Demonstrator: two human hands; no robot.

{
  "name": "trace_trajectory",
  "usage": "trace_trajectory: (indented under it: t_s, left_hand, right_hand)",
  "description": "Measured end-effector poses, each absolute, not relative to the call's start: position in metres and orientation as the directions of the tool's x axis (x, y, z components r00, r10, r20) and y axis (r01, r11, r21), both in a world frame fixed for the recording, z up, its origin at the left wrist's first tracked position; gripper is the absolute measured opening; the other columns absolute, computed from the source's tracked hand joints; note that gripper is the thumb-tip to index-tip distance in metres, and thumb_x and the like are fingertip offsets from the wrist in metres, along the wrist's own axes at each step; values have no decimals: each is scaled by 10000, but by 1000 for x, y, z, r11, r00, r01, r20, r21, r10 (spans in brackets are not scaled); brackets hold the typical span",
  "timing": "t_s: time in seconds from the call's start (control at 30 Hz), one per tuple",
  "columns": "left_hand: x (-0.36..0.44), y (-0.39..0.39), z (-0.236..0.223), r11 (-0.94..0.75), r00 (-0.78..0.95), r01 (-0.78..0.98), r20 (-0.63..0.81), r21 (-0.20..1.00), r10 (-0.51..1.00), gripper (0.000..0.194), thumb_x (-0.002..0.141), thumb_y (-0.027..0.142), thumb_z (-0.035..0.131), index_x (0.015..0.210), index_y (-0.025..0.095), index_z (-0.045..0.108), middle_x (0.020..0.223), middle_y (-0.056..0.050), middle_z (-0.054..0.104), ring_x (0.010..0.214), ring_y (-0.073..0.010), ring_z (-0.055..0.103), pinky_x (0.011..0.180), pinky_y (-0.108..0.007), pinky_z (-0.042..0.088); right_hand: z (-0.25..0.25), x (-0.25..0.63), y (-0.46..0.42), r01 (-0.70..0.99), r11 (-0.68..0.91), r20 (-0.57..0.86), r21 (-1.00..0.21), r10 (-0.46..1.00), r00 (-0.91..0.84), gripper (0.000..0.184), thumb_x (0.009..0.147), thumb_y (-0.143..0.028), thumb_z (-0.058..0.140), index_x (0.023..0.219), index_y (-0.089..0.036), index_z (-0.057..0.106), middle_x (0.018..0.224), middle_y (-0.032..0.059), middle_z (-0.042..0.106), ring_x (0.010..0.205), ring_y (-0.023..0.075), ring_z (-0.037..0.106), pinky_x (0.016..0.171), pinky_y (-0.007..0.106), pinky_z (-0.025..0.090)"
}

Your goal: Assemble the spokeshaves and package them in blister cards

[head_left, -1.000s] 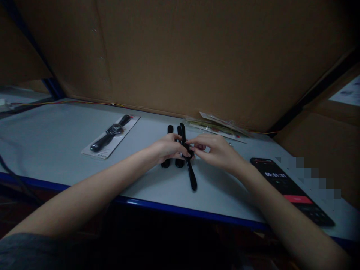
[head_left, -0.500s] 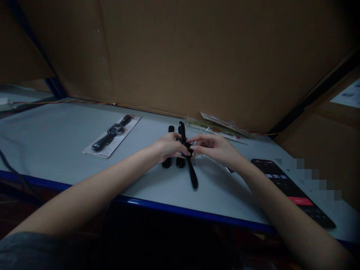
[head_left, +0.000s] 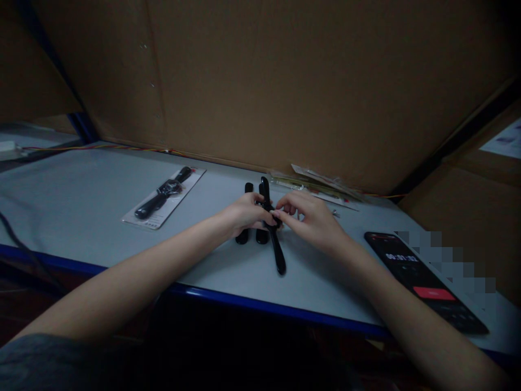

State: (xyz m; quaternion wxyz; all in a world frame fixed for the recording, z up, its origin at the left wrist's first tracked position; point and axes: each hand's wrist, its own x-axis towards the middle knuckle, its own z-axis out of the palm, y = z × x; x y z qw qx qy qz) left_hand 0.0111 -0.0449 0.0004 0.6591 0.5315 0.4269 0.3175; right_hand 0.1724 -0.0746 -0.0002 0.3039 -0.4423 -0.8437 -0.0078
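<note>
A long black piece [head_left: 278,255] with two rounded arms and a wider middle stands slanted in front of me; its exact kind cannot be made out. My left hand [head_left: 248,212] is closed round its middle. At that same middle the thumb and fingertips of my right hand [head_left: 305,214] are pinched together; whatever they grip is too small or hidden to name. Two similar black bars, a left one [head_left: 242,236] and a right one [head_left: 261,236], lie side by side under and beside my left hand, partly covered by it.
To the left lies a black piece in a clear-fronted card pack [head_left: 157,203]. Flat packaging [head_left: 321,187] is piled against the cardboard wall [head_left: 260,81]. A small metallic bit [head_left: 335,213] lies right of my right hand. A phone [head_left: 425,282] showing a timer rests near the table's right edge.
My right hand has turned slightly and its fingertips have closed in on the middle of the black piece. The small metallic bit now shows beside it. My left hand keeps its hold.
</note>
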Motion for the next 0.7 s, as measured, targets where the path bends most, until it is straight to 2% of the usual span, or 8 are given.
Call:
trace_trajectory:
  t_s: [0.17, 0.37, 0.5, 0.6, 0.7]
  left_hand:
    - [11, -45, 1, 224, 441, 57, -226, 973, 869, 527, 594, -75, 616, 1075, 68, 457, 719, -8, 566, 629, -122, 608, 615, -259, 506]
    - [11, -44, -1, 199, 412, 76, -213, 977, 886, 591, 543, -18, 686, 1078, 94, 461, 775, -9, 554, 684, -143, 617, 632, -277, 510]
    - [10, -42, -3, 207, 441, 58, -211, 977, 872, 619, 529, -63, 665, 1089, 86, 447, 769, -9, 567, 664, -146, 632, 638, -283, 512]
    - [10, -42, -2, 222, 444, 52, -221, 974, 868, 611, 552, -84, 634, 1108, 71, 433, 745, -3, 567, 626, -139, 632, 625, -278, 510]
    - [11, -42, -1, 221, 440, 54, -222, 974, 870, 589, 566, -76, 633, 1102, 71, 438, 740, 2, 560, 618, -139, 634, 621, -284, 512]
  right_hand:
    - [-4, 169, -76, 739, 624, 510, -253, 735, -446, 148, 801, -148, 494, 931, -169, 562, 704, 11, 563, 634, 126, 497, 598, 252, 355]
    - [-4, 167, -74, 673, 580, 457, -459, 804, -381, 143, 805, -192, 505, 845, -177, 641, 635, -4, 593, 571, 116, 513, 555, 245, 365]
    - [-2, 170, -73, 629, 550, 421, -548, 832, -361, 194, 819, -251, 508, 880, -178, 676, 772, 30, 666, 636, 131, 560, 592, 265, 401]
    - [-3, 175, -70, 638, 539, 417, -550, 839, -350, 198, 787, -264, 557, 919, -184, 680, 800, 38, 663, 647, 134, 561, 584, 266, 404]
    - [-2, 179, -69, 667, 557, 440, -495, 822, -361, 152, 756, -287, 606, 843, -184, 678, 751, 31, 635, 635, 129, 542, 564, 255, 388]
